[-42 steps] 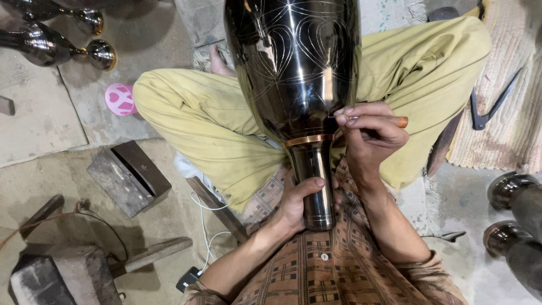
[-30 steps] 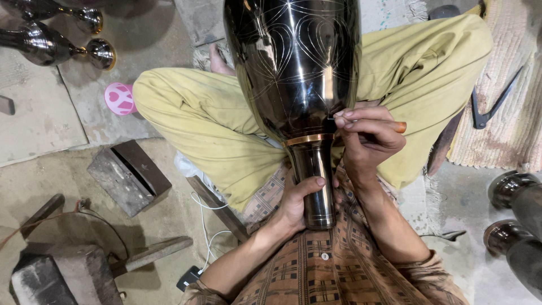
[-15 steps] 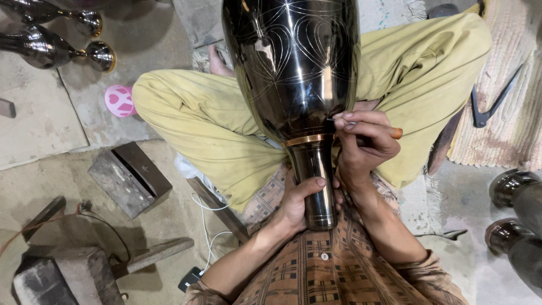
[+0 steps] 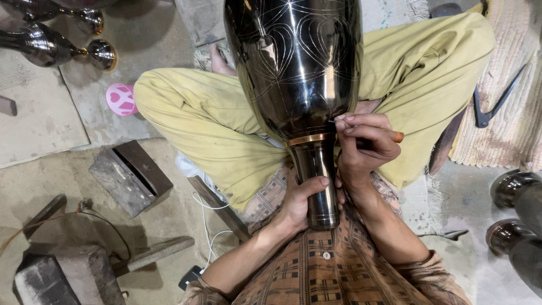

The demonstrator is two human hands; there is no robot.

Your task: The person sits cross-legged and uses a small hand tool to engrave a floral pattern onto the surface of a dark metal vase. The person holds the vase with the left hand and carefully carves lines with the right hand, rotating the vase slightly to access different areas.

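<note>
Bare concrete floor (image 4: pixel 51 135) spreads to the left of the seated person, and a woven mat (image 4: pixel 502 113) lies to the right.

Head view: a large dark metal vase (image 4: pixel 293 68) rests tilted across the lap, its wide body over the yellow trousers (image 4: pixel 192 118) and its narrow stem pointing back at the chest. The left hand (image 4: pixel 302 206) is wrapped round the stem just below the brass band (image 4: pixel 309 139), thumb lying along the metal. The right hand (image 4: pixel 364 147) pinches a thin tool (image 4: pixel 395 136) with an orange handle, its tip touching the body right above the band, where fine engraved lines run.

The vase looks heavy, stiff and polished, so probably slippery; the stem seems the sound place to grip it, with the lap bearing the weight. The engraved face would likely scratch or dent if knocked.

On the floor lie a pink disc (image 4: pixel 120 99), a metal block (image 4: pixel 130 176), an anvil (image 4: pixel 68 277) and a white cable (image 4: pixel 212 237). Two smaller vases (image 4: pixel 53 45) lie top left, more dark vessels (image 4: pixel 516 214) stand at the right edge, and shears (image 4: pixel 497 101) rest on the mat.
</note>
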